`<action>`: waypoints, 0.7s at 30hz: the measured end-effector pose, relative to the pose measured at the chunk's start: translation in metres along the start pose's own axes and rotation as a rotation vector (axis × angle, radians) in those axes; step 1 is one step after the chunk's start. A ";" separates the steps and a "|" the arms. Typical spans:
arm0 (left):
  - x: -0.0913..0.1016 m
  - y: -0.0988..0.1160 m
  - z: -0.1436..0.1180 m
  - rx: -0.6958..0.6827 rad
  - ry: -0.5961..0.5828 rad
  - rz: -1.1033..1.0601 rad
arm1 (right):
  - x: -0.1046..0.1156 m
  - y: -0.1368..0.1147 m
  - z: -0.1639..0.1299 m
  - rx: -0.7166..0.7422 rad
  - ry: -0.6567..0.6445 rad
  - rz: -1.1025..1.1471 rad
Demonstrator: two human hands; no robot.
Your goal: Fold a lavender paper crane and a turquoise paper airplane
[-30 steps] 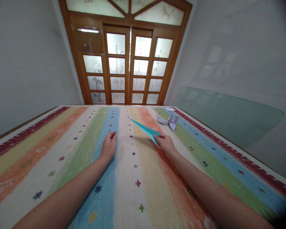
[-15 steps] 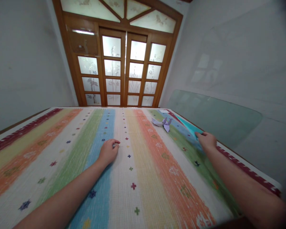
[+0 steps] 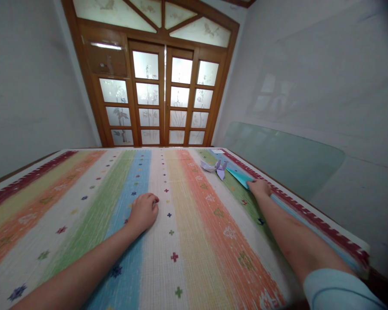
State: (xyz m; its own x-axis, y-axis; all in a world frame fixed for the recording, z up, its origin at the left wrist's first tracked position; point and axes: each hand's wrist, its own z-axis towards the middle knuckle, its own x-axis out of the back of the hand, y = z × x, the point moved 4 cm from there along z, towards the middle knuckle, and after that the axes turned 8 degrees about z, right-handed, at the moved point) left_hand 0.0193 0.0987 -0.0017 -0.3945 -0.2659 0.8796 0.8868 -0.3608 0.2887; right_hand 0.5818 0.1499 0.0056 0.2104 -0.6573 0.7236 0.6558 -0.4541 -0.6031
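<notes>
My right hand [image 3: 259, 188] pinches the near end of a turquoise piece of folded paper [image 3: 241, 178]. The paper is long and pointed, its tip aimed away from me at the far left. Close to that tip stands a lilac origami figure [image 3: 217, 168] with pointed wing-like parts, on the green and white stripes of the cloth. My left hand [image 3: 144, 212] rests on the cloth's blue and white stripes, fingers curled in, with nothing visible in them. Its palm side is hidden.
A striped, patterned tablecloth [image 3: 194, 241] covers the table. At the far right corner lies a small white slip [image 3: 217, 151]. A pale green glass panel [image 3: 278, 157] is at the wall along the right side. Wooden doors [image 3: 163, 94] with frosted panes stand beyond the table.
My right hand has brought the turquoise paper left, from the table's right edge in toward the lilac figure. My left hand stays on the cloth, its fingers curled in more. The view has shifted slightly.
</notes>
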 end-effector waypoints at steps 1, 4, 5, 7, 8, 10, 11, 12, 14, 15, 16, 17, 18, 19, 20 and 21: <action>0.001 0.002 -0.001 -0.005 -0.001 0.015 | -0.004 -0.001 -0.002 -0.014 -0.014 -0.003; 0.002 0.005 -0.002 -0.014 -0.010 0.057 | -0.011 -0.004 -0.009 -0.036 -0.045 0.002; 0.002 0.006 -0.001 -0.017 -0.015 0.069 | -0.011 -0.004 -0.011 -0.033 -0.048 0.012; 0.002 0.006 -0.001 -0.022 -0.025 0.091 | -0.006 -0.006 -0.015 -0.016 -0.043 0.043; 0.002 0.006 -0.001 -0.025 -0.031 0.102 | -0.002 -0.008 -0.016 0.004 -0.033 0.067; 0.001 0.006 -0.001 -0.030 -0.040 0.125 | 0.011 -0.015 -0.020 0.075 0.005 0.134; 0.001 0.007 -0.002 -0.034 -0.044 0.138 | 0.020 -0.021 -0.023 0.127 0.031 0.176; 0.001 0.009 -0.002 -0.039 -0.048 0.152 | 0.028 -0.029 -0.026 0.183 0.060 0.221; 0.001 0.013 -0.003 -0.057 -0.058 0.184 | 0.042 -0.049 -0.039 0.316 0.109 0.313; 0.001 0.015 -0.003 -0.072 -0.066 0.202 | 0.047 -0.061 -0.049 0.391 0.117 0.356; 0.001 0.017 -0.003 -0.089 -0.077 0.220 | 0.048 -0.074 -0.061 0.469 0.102 0.393; 0.001 0.019 -0.002 -0.109 -0.092 0.238 | 0.047 -0.088 -0.076 0.551 0.060 0.423; 0.001 0.020 -0.001 -0.131 -0.109 0.254 | 0.043 -0.102 -0.094 0.630 -0.006 0.443; 0.002 0.020 0.001 -0.154 -0.127 0.270 | 0.037 -0.116 -0.114 0.711 -0.099 0.452; 0.003 0.019 0.004 -0.178 -0.146 0.284 | 0.028 -0.130 -0.136 0.794 -0.213 0.452; 0.004 0.018 0.006 -0.201 -0.163 0.296 | 0.019 -0.142 -0.158 0.873 -0.327 0.443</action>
State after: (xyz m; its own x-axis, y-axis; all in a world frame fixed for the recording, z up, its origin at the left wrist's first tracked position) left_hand 0.0354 0.0966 0.0098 -0.0712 -0.2453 0.9668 0.8852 -0.4622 -0.0521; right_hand 0.3775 0.1069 0.0519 0.6627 -0.4042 0.6304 0.7419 0.4695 -0.4788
